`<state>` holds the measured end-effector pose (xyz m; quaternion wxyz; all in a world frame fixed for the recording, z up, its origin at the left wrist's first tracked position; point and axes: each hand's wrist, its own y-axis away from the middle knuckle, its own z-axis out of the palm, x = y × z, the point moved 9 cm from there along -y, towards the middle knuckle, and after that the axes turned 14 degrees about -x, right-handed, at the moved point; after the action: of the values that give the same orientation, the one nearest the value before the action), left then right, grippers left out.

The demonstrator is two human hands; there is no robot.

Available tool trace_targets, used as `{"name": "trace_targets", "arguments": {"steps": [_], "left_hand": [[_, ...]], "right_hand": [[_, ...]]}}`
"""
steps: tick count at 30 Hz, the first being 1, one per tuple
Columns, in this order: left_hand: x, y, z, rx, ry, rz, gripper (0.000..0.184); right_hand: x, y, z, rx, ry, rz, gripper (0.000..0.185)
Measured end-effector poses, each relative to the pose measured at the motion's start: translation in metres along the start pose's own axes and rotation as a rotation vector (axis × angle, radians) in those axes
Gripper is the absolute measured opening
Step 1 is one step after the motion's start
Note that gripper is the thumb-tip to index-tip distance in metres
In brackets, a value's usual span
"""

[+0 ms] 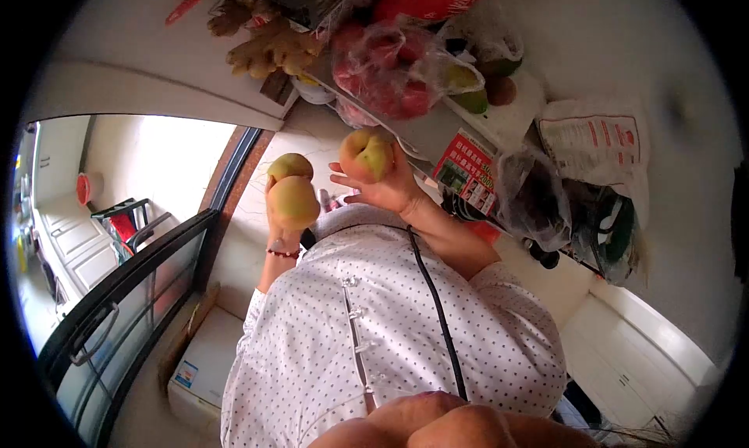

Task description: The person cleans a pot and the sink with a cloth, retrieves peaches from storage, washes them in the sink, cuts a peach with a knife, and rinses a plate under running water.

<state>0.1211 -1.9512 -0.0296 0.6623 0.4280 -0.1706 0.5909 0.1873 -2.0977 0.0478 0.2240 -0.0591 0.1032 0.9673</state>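
In the head view, my left hand (279, 231), with a beaded bracelet at the wrist, holds two yellow-green peaches. The nearer peach (295, 204) covers most of my fingers, and the other peach (290, 166) sits just beyond it. My right hand (396, 189) supports a larger peach (367, 154) with a pink blush and a deep crease. Some of its fingers stretch out towards the left below the fruit, while the rest are hidden behind it. Both hands are raised in front of my dotted white shirt (406, 307), a short gap apart.
A shelf ahead carries ginger (275, 48), a plastic bag of red fruit (394, 69), green fruit (470, 98) and a red leaflet (468, 169). Further bags (534, 194) stand at the right. On the left is a dark-framed glass door (140, 284); a white cabinet (207, 358) stands near it.
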Motion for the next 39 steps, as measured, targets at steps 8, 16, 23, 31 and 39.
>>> {"name": "trace_targets", "arguments": {"steps": [8,16,23,31,39], "left_hand": [[-0.051,-0.049,0.094,-0.140,0.507,-0.136,0.053],[-0.062,-0.067,0.152,0.065,0.310,-0.074,0.047],[-0.085,-0.076,0.191,-0.149,0.289,-0.313,0.053],[-0.111,-0.085,0.197,-0.315,0.265,-0.331,0.049],[-0.048,-0.055,0.185,-0.468,0.241,-0.266,0.058]], "right_hand": [[-0.041,0.032,-0.019,-0.055,-0.170,-0.277,0.075],[-0.092,0.106,-0.056,0.104,-0.271,-0.665,0.072],[-0.117,0.151,-0.082,0.116,-0.192,-0.807,0.075],[-0.135,0.161,-0.082,0.144,-0.123,-0.762,0.073],[-0.116,0.127,-0.069,0.030,-0.250,-0.654,0.074]]}}
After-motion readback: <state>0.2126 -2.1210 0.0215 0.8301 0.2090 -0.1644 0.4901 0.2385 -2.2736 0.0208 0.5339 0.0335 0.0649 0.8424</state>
